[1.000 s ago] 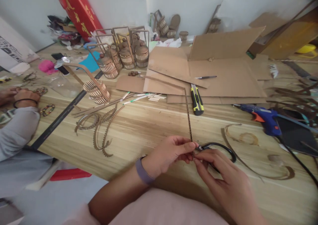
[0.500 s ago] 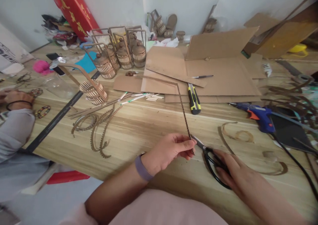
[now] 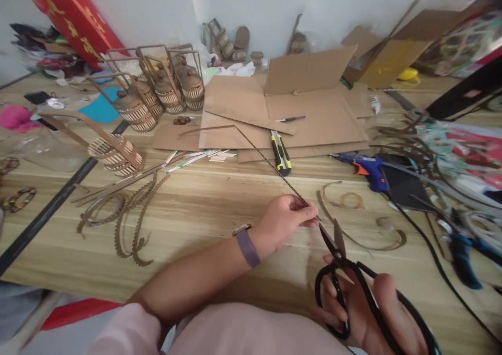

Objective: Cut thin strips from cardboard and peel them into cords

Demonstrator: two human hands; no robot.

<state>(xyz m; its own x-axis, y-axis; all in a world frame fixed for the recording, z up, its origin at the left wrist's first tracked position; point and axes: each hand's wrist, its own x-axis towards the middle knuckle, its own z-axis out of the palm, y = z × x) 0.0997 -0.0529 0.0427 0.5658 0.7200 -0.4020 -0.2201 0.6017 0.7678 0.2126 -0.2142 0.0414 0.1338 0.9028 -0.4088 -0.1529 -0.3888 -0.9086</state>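
Observation:
My left hand (image 3: 288,219), a watch on its wrist, pinches the near end of a thin brown cardboard strip (image 3: 261,155). The strip runs up and away, then bends sharply to the left over the cardboard. In my right hand (image 3: 368,305) is a pair of black-handled scissors (image 3: 338,258), fingers through the loops. Their blades are spread, with the tips just below and right of the left fingertips and the strip's end. Whether the blades touch the strip I cannot tell.
Cardboard sheets (image 3: 314,130) bear a yellow-black utility knife (image 3: 281,153). A blue glue gun (image 3: 363,169) and blue-handled pliers (image 3: 463,255) lie right. Small lidded baskets (image 3: 168,96), an open basket (image 3: 115,153) and curled corrugated strips (image 3: 121,219) are left.
The view has shifted right. My right hand has turned palm up and spread the scissors, which were nearly closed beside the strip. My left hand keeps its pinch on the strip.

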